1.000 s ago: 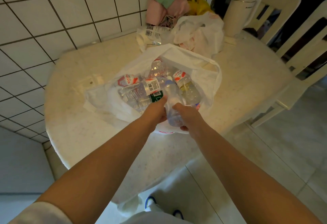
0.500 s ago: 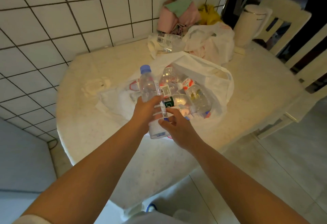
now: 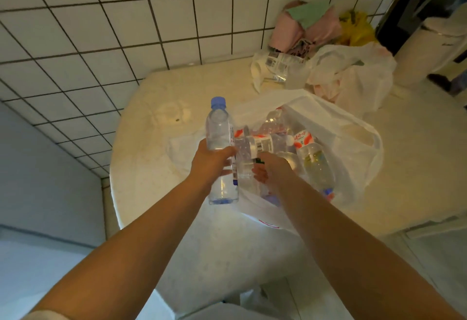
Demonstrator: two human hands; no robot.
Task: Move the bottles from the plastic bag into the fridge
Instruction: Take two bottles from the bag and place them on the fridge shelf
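A white plastic bag (image 3: 353, 127) lies open on the round table (image 3: 156, 168), holding several clear water bottles. My left hand (image 3: 211, 161) grips a clear bottle with a blue cap (image 3: 218, 125), held upright just left of the bag. My right hand (image 3: 271, 170) reaches into the bag and closes around a clear bottle with a white barcode label (image 3: 249, 152). A bottle of yellowish liquid with a red and white label (image 3: 316, 163) lies to the right inside the bag. No fridge is in view.
A second white bag (image 3: 353, 72), an empty bottle (image 3: 278, 63) and pink, green and yellow cloths (image 3: 310, 23) sit at the table's far side by the tiled wall (image 3: 101, 29). A white kettle (image 3: 429, 51) stands at the far right.
My left hand lifted the blue-capped bottle out of the bag and stood it upright to the left. My right hand let go of it and reached onto another bottle in the bag.
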